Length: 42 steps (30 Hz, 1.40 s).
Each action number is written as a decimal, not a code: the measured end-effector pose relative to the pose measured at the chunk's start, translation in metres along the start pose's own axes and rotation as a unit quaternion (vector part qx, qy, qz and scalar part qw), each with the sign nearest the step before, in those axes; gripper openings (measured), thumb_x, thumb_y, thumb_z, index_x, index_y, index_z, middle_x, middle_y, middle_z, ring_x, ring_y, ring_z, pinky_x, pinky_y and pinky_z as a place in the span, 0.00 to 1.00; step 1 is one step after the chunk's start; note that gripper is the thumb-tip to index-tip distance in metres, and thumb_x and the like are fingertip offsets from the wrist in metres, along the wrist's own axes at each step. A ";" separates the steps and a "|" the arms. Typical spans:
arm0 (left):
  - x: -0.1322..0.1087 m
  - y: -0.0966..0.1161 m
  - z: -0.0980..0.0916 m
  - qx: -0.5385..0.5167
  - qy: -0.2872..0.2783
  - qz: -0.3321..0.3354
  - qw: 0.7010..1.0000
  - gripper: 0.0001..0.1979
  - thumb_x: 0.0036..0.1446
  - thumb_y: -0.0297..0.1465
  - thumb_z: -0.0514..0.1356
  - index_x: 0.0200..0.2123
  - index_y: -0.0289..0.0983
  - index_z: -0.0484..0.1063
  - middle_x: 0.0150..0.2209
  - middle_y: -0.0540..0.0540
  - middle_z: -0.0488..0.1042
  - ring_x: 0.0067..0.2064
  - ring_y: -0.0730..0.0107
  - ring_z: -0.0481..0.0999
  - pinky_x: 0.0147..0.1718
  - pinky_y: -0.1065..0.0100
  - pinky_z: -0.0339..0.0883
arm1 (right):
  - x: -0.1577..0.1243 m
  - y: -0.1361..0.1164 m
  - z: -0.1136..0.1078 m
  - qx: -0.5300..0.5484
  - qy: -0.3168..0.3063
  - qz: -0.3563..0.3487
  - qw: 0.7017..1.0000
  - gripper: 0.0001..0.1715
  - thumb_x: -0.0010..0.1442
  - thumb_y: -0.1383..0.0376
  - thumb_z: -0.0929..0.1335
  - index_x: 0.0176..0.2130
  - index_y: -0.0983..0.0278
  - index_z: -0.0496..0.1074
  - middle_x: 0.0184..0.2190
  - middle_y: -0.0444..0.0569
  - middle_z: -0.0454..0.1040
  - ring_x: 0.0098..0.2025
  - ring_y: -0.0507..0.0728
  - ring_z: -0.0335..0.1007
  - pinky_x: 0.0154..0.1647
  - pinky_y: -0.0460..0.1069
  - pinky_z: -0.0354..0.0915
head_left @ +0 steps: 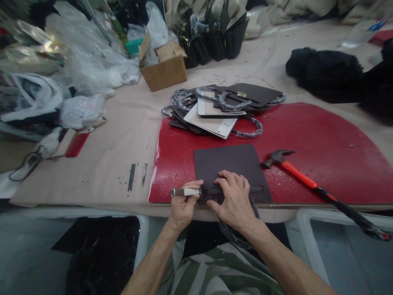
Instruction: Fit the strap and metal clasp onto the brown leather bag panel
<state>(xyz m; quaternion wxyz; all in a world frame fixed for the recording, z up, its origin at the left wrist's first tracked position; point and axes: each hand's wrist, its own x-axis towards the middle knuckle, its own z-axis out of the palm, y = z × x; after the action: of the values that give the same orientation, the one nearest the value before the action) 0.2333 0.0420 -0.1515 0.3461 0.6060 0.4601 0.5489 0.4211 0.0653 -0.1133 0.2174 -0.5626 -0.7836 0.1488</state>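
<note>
A dark brown leather panel (225, 157) lies flat on the red board at the table's front edge. A stitched strap (256, 189) runs across its lower part, and a plastic-wrapped handle (229, 231) hangs from it over the edge. My left hand (183, 207) is closed around a metal punch (184, 192), which points right, its end at the strap's left end. Spread out on the panel and strap, my right hand (235, 198) presses down with its fingers apart. A claw hammer (302, 176) with an orange and black handle rests to the right, its head beside the panel.
Behind the panel is a pile of bag panels (215, 119) with wrapped handles on the red board (319, 143). Two slim metal pieces (132, 177) lie to the left. Farther back are a cardboard box (166, 76) and black bags (211, 43). Plastic bins (143, 233) flank me below.
</note>
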 end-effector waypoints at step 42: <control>-0.020 -0.005 0.016 0.096 0.064 0.020 0.993 0.08 0.65 0.33 0.58 0.44 0.38 0.73 0.48 0.40 0.79 0.52 0.60 0.78 0.52 0.57 0.74 | -0.028 0.105 -0.068 -0.188 0.197 0.116 0.955 0.21 0.64 0.60 0.64 0.54 0.66 0.68 0.55 0.60 0.67 0.55 0.66 0.61 0.53 0.61 0.58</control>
<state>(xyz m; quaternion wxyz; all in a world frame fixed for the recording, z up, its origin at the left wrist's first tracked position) 0.2482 0.0268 -0.1657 0.2452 0.6094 0.5192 0.5468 0.5492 0.0724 -0.1093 0.2386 -0.6988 -0.6682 -0.0907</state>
